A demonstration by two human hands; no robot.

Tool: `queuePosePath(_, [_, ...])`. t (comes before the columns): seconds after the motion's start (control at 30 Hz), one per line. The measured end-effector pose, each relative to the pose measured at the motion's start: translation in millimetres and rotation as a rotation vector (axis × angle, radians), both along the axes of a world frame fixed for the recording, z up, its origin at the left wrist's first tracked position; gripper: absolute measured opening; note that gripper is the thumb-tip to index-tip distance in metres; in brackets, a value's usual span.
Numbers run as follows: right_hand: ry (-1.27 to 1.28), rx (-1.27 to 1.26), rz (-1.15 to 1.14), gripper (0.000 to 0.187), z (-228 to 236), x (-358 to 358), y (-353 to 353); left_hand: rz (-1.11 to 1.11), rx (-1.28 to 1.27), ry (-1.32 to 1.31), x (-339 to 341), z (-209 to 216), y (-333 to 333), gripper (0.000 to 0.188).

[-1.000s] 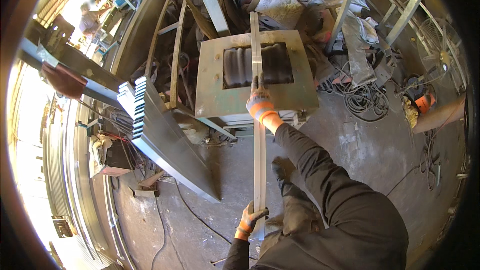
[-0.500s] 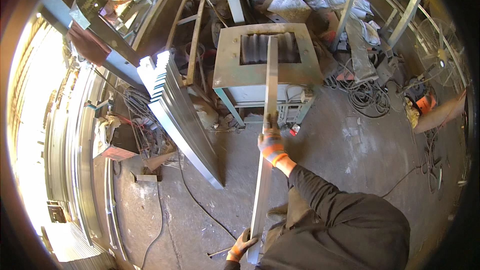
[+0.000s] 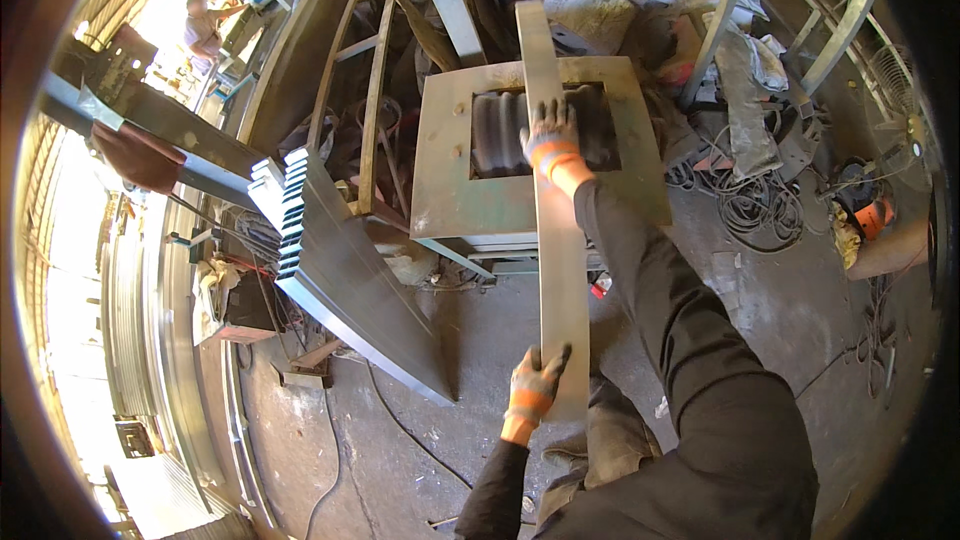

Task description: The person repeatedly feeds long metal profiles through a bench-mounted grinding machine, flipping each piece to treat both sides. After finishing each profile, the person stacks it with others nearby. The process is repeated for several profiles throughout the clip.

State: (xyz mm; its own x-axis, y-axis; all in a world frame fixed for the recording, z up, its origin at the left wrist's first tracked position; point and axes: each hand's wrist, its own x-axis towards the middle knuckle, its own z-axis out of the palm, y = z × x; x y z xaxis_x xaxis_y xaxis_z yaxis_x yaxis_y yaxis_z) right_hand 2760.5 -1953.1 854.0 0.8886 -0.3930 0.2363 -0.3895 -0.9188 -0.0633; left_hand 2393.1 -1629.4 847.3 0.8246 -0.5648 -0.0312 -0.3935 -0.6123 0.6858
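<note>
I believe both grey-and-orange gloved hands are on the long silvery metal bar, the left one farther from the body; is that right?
Not quite: the head view shows the right hand farther and the left hand nearer, both on the bar.

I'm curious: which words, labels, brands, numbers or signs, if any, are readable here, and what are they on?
None can be read.
Gloves on the left hand and right hand: any markings are too blurred.
Long metal bar: no legible lettering.
Machine with rollers: no legible label.
Background clutter: too small to tell.
</note>
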Motion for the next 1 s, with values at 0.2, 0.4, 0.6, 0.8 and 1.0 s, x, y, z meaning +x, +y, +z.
queuePosePath(0.2, [-0.027,-0.077,0.015,0.069,-7.5,52.8,-49.2,0.502,-0.486,0.916,60.8,-19.7,-58.1,0.033])
queuePosePath(0.4, [0.144,0.098,-0.033,0.086,14.6,-77.1,41.3,0.365,-0.476,0.749,-58.5,-46.8,41.7,0.03])
queuePosePath(0.6, [0.132,0.132,0.036,0.089,27.7,-246.4,146.0,0.467,-0.422,0.928,-219.3,-18.2,149.7,0.032])
queuePosePath(0.8, [0.17,0.142,0.066,0.086,27.3,-391.7,245.3,0.492,-0.347,1.087,-355.2,-8.7,260.0,0.042])
queuePosePath(1.0, [-0.148,0.481,0.132,0.092,10.4,-441.6,277.1,0.296,-0.134,0.966,-389.8,17.2,305.8,0.077])
